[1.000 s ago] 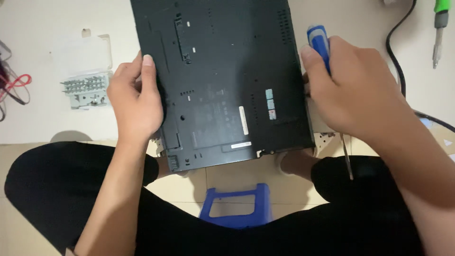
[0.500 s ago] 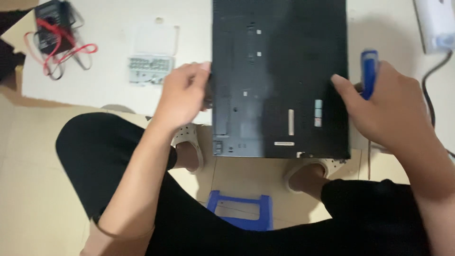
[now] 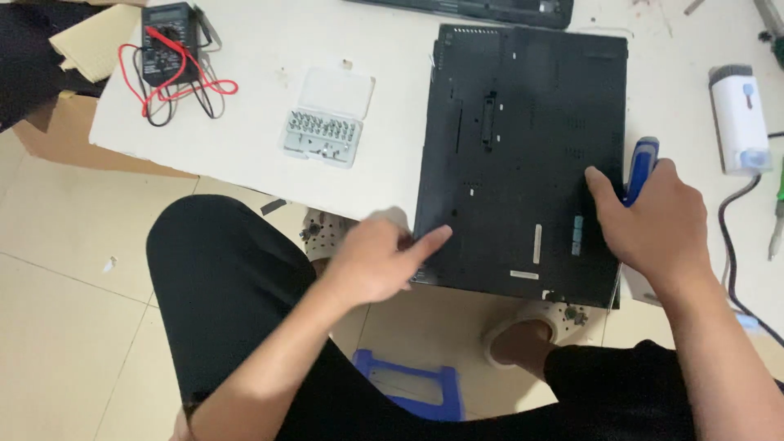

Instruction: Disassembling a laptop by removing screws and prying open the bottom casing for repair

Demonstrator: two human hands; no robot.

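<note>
Hands on upturned laptop (image 3: 523, 155) — left (image 3: 377, 260) loosely spread (fingertips touching) — right (image 3: 649, 216) gripping blue-handled screwdriver (image 3: 640, 167).

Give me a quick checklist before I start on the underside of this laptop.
1. Laptop lies bottom up on the table: ok.
2. Its near edge overhangs the table: not ok.
3. Left hand steadies the near left corner: ok.
4. Right hand holds the blue-handled screwdriver: ok.
5. Bit case open within reach: ok.
6. Screws all out: cannot tell.
</note>
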